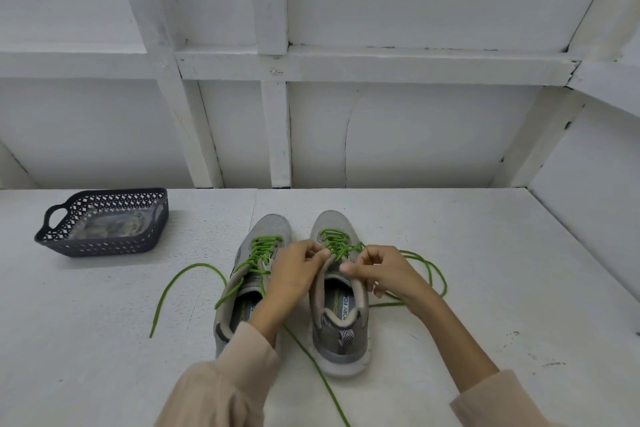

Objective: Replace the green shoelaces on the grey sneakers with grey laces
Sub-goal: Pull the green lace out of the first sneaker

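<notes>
while the right sneaker (341, 333) and the left sneaker (270, 229) sit side by side on the white bench (485, 253), both hands work on the right one. the left hand (294, 270) and the right hand (384, 274) have curled fingers, and each pinches the green lace (334, 241) near the top holes of that shoe. its loose ends lie on the bench. so the step looks like pulling the old lace out. next, it needs to slide back through each hole, row by row, with small tugs. a dark basket (104, 246) stands well apart on the left with a clear bag (110, 225) inside. it may hold the grey laces, but it is too blurry to tell. on the insole (346, 308) i can read "ory foa".
</notes>
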A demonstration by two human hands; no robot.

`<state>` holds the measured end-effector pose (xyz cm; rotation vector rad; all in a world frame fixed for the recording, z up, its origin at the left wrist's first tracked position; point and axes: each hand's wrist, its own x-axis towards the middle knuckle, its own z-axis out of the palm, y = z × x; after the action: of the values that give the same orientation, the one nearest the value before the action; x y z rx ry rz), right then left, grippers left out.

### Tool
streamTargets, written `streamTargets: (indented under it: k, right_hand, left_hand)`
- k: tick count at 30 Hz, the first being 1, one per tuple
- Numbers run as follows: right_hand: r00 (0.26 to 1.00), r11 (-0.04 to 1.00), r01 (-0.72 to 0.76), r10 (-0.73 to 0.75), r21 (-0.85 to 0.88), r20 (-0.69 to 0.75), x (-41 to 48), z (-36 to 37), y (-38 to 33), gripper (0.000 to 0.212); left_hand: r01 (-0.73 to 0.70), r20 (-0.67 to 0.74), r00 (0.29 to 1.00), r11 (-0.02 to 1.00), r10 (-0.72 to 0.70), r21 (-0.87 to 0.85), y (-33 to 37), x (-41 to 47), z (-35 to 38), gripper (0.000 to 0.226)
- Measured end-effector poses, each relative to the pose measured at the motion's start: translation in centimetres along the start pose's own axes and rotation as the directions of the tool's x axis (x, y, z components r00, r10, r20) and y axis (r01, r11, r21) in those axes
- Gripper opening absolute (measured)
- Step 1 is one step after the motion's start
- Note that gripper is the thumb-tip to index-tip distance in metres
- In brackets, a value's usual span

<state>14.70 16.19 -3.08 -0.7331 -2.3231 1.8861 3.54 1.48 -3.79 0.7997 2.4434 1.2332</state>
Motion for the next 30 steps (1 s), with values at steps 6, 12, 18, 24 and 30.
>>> streamTargets:
  k: [6,12,18,24,30]
  right_hand:
    - [0.999,0.999,0.041,-0.041,-0.005,-0.021,0.2,0.5,0.6,0.032]
    - [0.997,0.998,0.067,-0.066,0.011,-0.033,0.2,0.9,1.0,0.032]
    - [0.997,0.997,0.079,-0.079,0.014,-0.017,0.3,0.8,1.3,0.031]
    - [0.996,0.996,0.09,-0.09,0.015,-0.017,0.5,1.0,1.6,0.032]
    - [0.996,0.996,0.091,-0.091,0.014,-0.013,0.4,0.9,1.6,0.032]
  left_hand:
    - [-0.084,0.072,0.995,0.968,0.069,0.237,1.2,1.6,-1.6,0.013]
    - [-0.155,0.226,0.972,0.902,0.066,0.403,2.2,2.8,-1.9,0.023]
    - [-0.192,0.157,0.979,0.859,0.132,0.476,2.0,2.9,-0.7,0.021]
    - [-0.073,0.242,0.97,0.98,0.026,0.186,1.0,2.7,-2.2,0.015]
    - [-0.034,0.055,0.998,0.995,0.029,0.097,1.0,2.8,-1.3,0.009]
